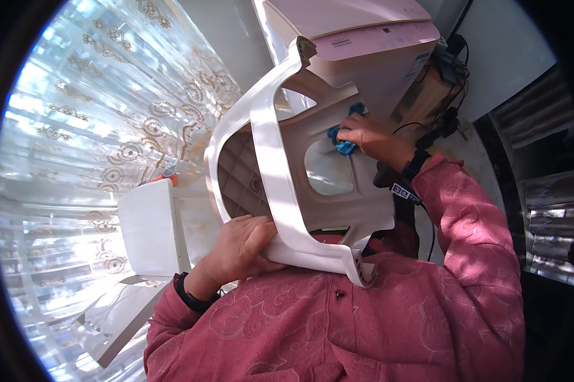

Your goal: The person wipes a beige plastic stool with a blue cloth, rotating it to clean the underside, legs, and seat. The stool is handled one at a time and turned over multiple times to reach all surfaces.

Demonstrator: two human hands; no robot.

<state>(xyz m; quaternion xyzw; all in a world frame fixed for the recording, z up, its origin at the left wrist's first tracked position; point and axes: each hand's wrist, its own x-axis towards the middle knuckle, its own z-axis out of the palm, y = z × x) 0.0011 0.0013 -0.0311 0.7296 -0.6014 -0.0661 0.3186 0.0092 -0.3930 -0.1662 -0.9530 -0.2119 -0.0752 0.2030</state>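
A white plastic stool (273, 176) lies tipped over in front of my chest, its legs and underside turned toward me. My left hand (244, 246) grips the stool's lower side near my shirt. In my right hand (370, 138) is a crumpled blue cloth (345, 147), pressed against the far side panel of the stool, beside its rounded opening. Both wrists wear dark bands. Part of the cloth is hidden under my fingers.
Behind the stool stands a pink and white lidded appliance (363, 47). Cables and a power strip (444, 124) lie at the right. A patterned sheer curtain (124, 119) hangs at the left, near a white box-like piece (148, 229) and an open drawer-like part (120, 315).
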